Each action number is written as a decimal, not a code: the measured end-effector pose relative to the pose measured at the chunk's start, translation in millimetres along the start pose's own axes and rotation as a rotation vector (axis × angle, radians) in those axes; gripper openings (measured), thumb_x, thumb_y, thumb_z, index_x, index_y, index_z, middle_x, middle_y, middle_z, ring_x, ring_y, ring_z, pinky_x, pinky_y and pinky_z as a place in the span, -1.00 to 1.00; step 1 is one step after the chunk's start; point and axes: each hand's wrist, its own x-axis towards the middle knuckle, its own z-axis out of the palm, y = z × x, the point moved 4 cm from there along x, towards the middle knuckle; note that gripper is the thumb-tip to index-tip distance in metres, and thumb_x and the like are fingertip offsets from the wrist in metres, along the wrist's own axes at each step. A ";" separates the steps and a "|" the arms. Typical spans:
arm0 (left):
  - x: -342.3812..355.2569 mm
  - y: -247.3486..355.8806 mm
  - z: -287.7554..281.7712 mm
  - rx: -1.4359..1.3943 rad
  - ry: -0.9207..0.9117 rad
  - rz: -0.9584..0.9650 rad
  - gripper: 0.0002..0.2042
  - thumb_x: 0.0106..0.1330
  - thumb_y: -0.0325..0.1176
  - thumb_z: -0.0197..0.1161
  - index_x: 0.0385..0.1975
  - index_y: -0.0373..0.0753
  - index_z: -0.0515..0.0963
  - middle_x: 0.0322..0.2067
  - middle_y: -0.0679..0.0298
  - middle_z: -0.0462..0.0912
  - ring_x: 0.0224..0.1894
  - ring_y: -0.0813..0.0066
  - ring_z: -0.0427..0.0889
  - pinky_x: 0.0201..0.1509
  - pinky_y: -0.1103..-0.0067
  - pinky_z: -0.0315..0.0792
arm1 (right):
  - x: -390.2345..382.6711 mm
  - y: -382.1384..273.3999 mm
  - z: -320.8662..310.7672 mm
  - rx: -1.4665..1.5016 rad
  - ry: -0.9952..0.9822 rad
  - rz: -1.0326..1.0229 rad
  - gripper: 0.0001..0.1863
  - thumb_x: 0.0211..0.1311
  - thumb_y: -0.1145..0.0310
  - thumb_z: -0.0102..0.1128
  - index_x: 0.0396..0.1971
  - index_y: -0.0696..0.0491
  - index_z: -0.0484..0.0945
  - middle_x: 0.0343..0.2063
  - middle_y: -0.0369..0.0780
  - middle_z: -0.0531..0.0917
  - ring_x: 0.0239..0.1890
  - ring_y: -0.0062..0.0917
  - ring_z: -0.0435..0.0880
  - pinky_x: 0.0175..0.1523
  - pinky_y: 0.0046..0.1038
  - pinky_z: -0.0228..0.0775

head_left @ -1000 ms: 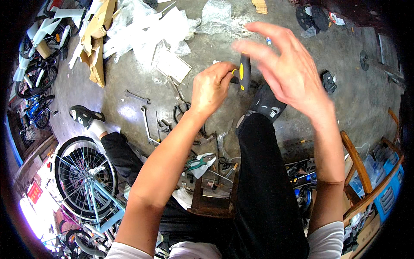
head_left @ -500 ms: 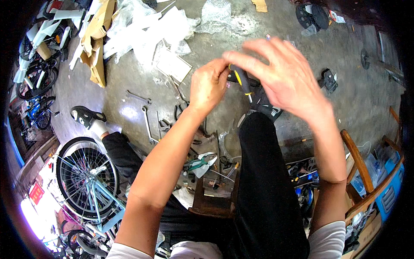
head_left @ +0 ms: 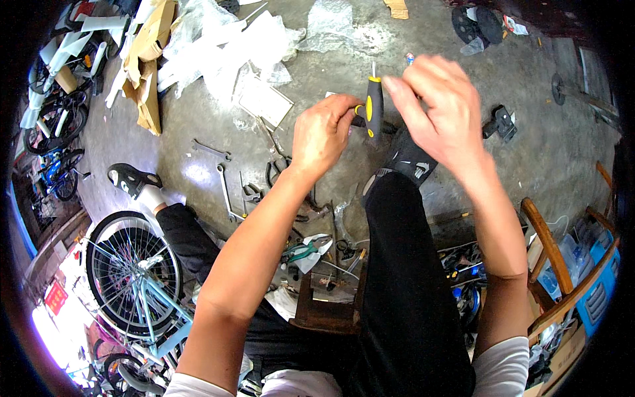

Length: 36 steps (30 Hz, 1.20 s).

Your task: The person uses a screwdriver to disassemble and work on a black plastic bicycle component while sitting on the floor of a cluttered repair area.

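Observation:
My left hand (head_left: 323, 131) pinches the side stem of a grey-and-yellow tool handle (head_left: 374, 106), which stands upright with a short metal tip at its top. A dark part partly shows behind the tool, its shape unclear. My right hand (head_left: 440, 106) hovers just right of the handle, fingers loosely curled and thumb extended, with nothing visible in it. My shoe (head_left: 410, 159) is beneath the right hand. Wrenches (head_left: 223, 188), green-handled pliers (head_left: 305, 249) and other hand tools lie on the concrete floor below my left forearm.
Bicycles (head_left: 56, 119) crowd the left, and a light-blue one (head_left: 142, 284) lies nearer. White wrapping (head_left: 231, 46) and cardboard (head_left: 149, 99) are strewn beyond. A wooden chair frame (head_left: 549, 245), blue plastic container (head_left: 592, 298) and wooden seat (head_left: 317, 314) are near me.
The tool handle has swung from tilted, half a second ago, to upright, its tip now pointing away from me. My right hand's fingers have curled and drawn slightly right.

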 end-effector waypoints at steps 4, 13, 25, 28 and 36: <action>1.1 0.5 -2.9 0.035 -0.007 -0.003 -0.80 0.33 -0.50 0.21 -0.10 -0.25 0.66 -0.21 0.05 0.73 -0.16 0.00 0.72 -0.06 0.30 0.56 | 8.8 -10.1 -15.5 -0.060 0.011 -0.315 -0.72 0.08 0.22 0.45 -0.27 0.02 0.63 -0.21 -0.30 0.64 -0.07 -0.31 0.59 0.01 -0.19 0.36; 3.2 -4.2 -1.1 0.073 0.026 -0.003 -0.83 0.33 -0.45 0.23 -0.13 -0.20 0.67 -0.20 0.12 0.73 -0.17 0.01 0.71 -0.10 0.28 0.57 | -13.3 -6.6 28.6 0.296 -0.204 0.245 -0.46 0.38 0.07 0.25 -0.75 0.11 0.60 -0.67 -0.13 0.53 -0.53 -0.15 0.56 -0.20 -0.12 0.40; 3.5 -5.4 5.8 -0.009 -0.003 -0.038 -0.85 0.36 -0.42 0.22 -0.13 -0.17 0.67 -0.21 0.11 0.72 -0.16 -0.01 0.70 -0.11 0.26 0.56 | -0.7 -16.8 11.5 -0.240 -0.060 -0.144 -0.50 0.09 -0.13 0.46 -0.62 0.04 0.62 -0.47 -0.25 0.69 -0.30 -0.41 0.65 -0.22 -0.32 0.34; 3.2 -5.8 4.7 0.057 -0.033 -0.089 -0.83 0.37 -0.41 0.21 -0.12 -0.15 0.68 -0.20 0.12 0.73 -0.14 0.01 0.71 -0.08 0.26 0.56 | -9.6 5.3 37.4 0.331 -0.360 0.534 -0.30 0.34 -0.19 0.25 -0.84 0.08 0.51 -0.78 -0.24 0.54 -0.64 -0.48 0.54 -0.44 -0.31 0.29; 1.4 -7.1 0.7 0.002 -0.004 -0.054 -0.81 0.38 -0.41 0.19 -0.10 -0.13 0.69 -0.18 0.13 0.73 -0.13 0.02 0.71 -0.08 0.26 0.56 | 7.3 -5.7 -12.5 -0.063 -0.067 -0.372 -0.45 0.02 0.23 0.48 0.07 -0.06 0.54 -0.05 -0.22 0.61 0.00 -0.26 0.59 0.09 -0.20 0.38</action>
